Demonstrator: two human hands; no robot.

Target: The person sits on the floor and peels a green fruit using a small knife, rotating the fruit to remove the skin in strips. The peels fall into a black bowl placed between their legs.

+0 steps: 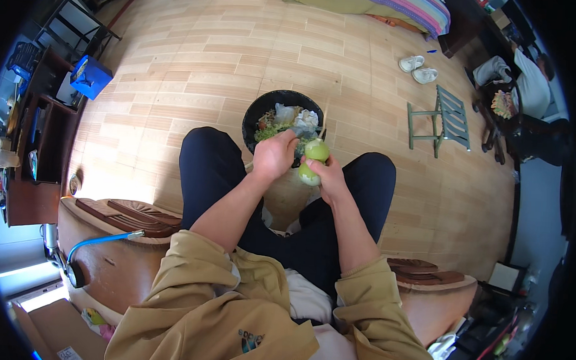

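Observation:
My right hand (328,177) is shut around a small green bottle gourd (316,151) with two bulges and a long, thin stem pointing up. Pale patches show on the gourd's skin. Beside it, my left hand (275,153) has curled fingers over the near part of a round black waste bin (248,116); whether something is pinched in them cannot be made out. Inside the bin lie green scraps (270,132), crumpled white paper (307,118) and clear plastic. The bin stands on the floor just beyond my knees.
A green folding stool (449,120) and white shoes (418,69) are ahead right. Farther right, a person (531,84) sits on a dark chair. Left are a blue box (91,77) and a dark wooden shelf unit (51,148). Padded armrests (118,264) flank me.

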